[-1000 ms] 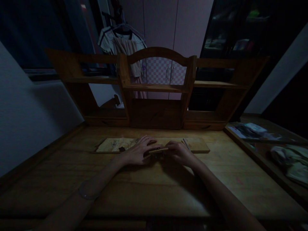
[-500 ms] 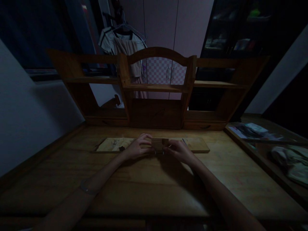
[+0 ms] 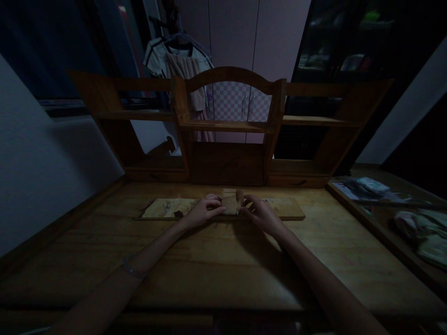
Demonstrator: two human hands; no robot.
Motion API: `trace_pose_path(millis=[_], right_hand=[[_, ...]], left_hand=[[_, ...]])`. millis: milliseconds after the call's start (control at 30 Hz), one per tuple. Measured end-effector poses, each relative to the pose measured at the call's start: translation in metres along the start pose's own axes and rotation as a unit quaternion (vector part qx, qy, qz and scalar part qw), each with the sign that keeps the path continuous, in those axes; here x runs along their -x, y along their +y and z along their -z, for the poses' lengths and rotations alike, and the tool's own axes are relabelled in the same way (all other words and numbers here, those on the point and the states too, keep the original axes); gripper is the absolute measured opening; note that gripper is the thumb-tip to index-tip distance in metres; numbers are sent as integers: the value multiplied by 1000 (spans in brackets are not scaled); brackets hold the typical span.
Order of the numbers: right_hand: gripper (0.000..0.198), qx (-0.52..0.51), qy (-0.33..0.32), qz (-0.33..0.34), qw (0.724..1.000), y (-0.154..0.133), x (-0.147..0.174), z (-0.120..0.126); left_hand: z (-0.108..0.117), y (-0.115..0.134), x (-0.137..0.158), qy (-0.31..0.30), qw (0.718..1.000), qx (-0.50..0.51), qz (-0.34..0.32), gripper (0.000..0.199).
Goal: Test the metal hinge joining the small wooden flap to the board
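Between my hands is a small wooden block (image 3: pixel 230 202), its broad pale face tilted up toward me, with a darker patch at the upper right and small shiny bits at its lower corners. My left hand (image 3: pixel 203 209) grips its left edge, thumb low and fingers above. On the right edge, my right hand (image 3: pixel 260 214) pinches it between thumb and fingers. Behind and beneath them a long wooden board (image 3: pixel 289 209) lies across the desk, its left part marked with dark stains. Whether the block touches the board I cannot tell.
The wooden desk (image 3: pixel 223 265) carries a shelf unit (image 3: pixel 226 125) with small drawers along its back. To the right, beyond a raised wooden edge, lie a clear plastic package (image 3: pixel 372 186) and crumpled cloth (image 3: pixel 426 232). A wall borders the left. The room is dim.
The block has tilted, so its pale face now shows instead of its shadowed side, and its top edge stands higher. Both hands have stayed at its sides.
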State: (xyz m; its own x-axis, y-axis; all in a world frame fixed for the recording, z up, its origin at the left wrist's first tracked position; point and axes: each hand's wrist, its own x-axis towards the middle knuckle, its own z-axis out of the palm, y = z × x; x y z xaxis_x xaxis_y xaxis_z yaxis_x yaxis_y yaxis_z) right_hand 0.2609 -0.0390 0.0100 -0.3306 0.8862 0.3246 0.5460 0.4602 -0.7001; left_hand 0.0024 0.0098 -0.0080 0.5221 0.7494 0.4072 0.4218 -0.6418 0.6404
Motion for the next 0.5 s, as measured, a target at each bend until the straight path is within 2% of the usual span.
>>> trace_pose_path(millis=[133,233,500], right_hand=[[63,7,21,7,1000,2,0,-2],[75,1,19,17,1000,3,1,-3],[55,13,-1,47,999,-5,3,0]], left_hand=[[-1,-5,-2,-3,1000,10,18,33],[-1,-7,-3,-15,1000,12,25,34],[-3,-11,-6,-31,1000,4,4,35]])
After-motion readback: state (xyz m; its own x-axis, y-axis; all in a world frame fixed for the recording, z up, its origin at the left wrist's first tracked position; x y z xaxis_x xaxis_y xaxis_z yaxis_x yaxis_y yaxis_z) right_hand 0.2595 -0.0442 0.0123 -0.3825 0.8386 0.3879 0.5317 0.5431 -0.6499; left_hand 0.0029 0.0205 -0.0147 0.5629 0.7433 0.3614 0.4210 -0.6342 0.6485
